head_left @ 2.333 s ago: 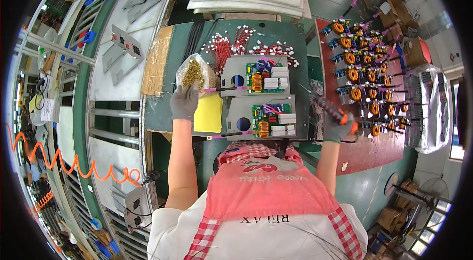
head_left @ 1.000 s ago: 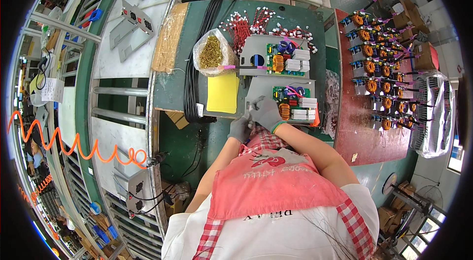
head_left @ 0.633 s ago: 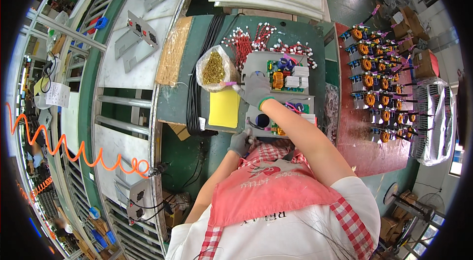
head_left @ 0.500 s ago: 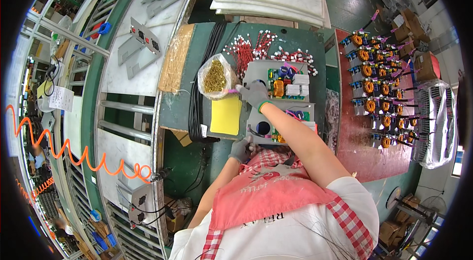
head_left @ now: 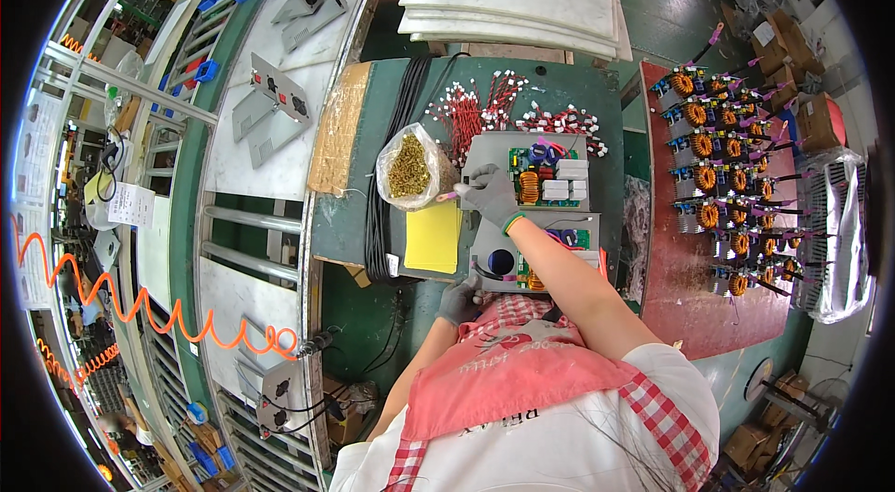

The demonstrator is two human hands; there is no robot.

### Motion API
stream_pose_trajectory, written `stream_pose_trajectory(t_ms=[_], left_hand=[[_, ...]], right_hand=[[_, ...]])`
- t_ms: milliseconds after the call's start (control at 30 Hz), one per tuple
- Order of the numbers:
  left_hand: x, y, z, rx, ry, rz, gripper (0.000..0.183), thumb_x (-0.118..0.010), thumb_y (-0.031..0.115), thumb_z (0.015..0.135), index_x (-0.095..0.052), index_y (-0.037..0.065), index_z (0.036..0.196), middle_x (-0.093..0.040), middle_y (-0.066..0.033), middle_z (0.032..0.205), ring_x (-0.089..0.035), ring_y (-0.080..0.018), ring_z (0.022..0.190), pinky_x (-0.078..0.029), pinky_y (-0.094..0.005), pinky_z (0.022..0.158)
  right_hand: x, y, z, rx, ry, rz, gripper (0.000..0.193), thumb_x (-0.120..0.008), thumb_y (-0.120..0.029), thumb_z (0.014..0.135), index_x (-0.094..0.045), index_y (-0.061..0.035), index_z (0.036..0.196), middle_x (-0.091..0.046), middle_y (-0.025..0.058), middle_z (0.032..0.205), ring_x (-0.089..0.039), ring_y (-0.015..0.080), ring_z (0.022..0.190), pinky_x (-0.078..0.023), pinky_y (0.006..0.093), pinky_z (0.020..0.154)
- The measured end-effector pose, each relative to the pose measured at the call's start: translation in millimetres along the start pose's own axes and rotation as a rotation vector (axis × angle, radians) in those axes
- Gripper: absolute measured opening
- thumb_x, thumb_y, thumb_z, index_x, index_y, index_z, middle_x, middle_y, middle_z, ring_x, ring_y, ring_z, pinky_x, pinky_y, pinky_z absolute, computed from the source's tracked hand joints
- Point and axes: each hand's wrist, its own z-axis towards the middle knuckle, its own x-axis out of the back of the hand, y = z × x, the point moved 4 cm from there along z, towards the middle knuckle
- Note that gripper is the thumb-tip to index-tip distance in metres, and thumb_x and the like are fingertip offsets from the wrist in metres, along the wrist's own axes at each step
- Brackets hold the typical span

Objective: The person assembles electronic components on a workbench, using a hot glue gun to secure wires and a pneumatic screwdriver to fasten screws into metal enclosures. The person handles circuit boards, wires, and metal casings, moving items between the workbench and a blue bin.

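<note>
Our right hand (head_left: 491, 198) is over the far plate (head_left: 487, 151), grip unreadable, and we'd hold that stiff-looking metal by its edges, sparing the fragile board (head_left: 546, 177).

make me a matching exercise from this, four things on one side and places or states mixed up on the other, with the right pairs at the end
Things
1. plastic bag
2. yellow sheets
3. right hand
4. wire bundles

Places and states
A. grey-gloved, at the left part of the farther grey plate
B. red with white ends, toward the far side of the green bench
C. open at the top, with brass-coloured pieces inside
D. lying flat, just nearer the person than the bag

Right pairs: 1-C, 2-D, 3-A, 4-B
</note>
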Motion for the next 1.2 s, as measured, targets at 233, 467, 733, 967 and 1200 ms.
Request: stream_pose_trajectory(t_ms=[233, 467, 733, 967, 1200], left_hand=[[-8, 5, -4, -0.010, 0.057, 0.056, 0.015, -0.058, 0.018, 0.093, -0.053, 0.004, 0.094, -0.051, -0.0042, 0.067, -0.046, -0.0138, 0.053, -0.042, -0.0249, 0.052], [-47, 45, -31, -0.770, 0.601, 1.282, 0.024, -0.066, 0.022, 0.083, -0.065, 0.002, 0.096, -0.067, -0.0162, 0.089, -0.065, -0.0270, 0.075, -0.052, -0.0372, 0.069], [-213, 178, 39, -1.186, 0.346, 1.654, 0.013, -0.061, 0.012, 0.082, -0.063, 0.009, 0.095, -0.062, -0.0121, 0.086, -0.060, -0.0322, 0.085, -0.048, -0.0421, 0.074], [-247, 244, 190, -0.925, 0.522, 2.176, 0.020, -0.063, 0.012, 0.081, -0.065, 0.014, 0.101, -0.059, -0.0127, 0.108, -0.056, -0.0327, 0.105, -0.047, -0.0429, 0.088], [-235, 246, 231, -0.912, 0.436, 2.432, 0.021, -0.061, 0.016, 0.082, -0.061, 0.014, 0.103, -0.057, -0.0099, 0.109, -0.052, -0.0298, 0.107, -0.045, -0.0422, 0.089]], right_hand=[[-8, 6, 6, 0.333, 0.151, -0.223, 0.015, -0.065, -0.015, 0.079, -0.065, -0.0002, 0.076, -0.062, 0.0124, 0.094, -0.061, 0.0274, 0.080, -0.050, 0.0376, 0.071], [12, -50, 10, 0.122, -0.270, -0.719, 0.033, -0.060, -0.031, 0.085, -0.061, -0.0020, 0.101, -0.055, 0.0156, 0.106, -0.057, 0.0342, 0.103, -0.050, 0.0450, 0.079], [209, -64, 79, 0.245, 0.152, -0.205, 0.017, -0.061, -0.023, 0.083, -0.064, -0.0068, 0.088, -0.063, 0.0146, 0.077, -0.062, 0.0340, 0.074, -0.050, 0.0402, 0.068], [277, 67, 157, -0.034, 0.084, -0.449, 0.017, -0.065, -0.023, 0.080, -0.066, -0.0071, 0.087, -0.066, 0.0140, 0.083, -0.064, 0.0323, 0.082, -0.050, 0.0395, 0.074], [225, 77, 170, 0.215, -0.271, -0.570, 0.038, -0.072, -0.019, 0.074, -0.064, -0.0135, 0.111, -0.058, 0.0112, 0.114, -0.057, 0.0307, 0.105, -0.047, 0.0386, 0.091]])
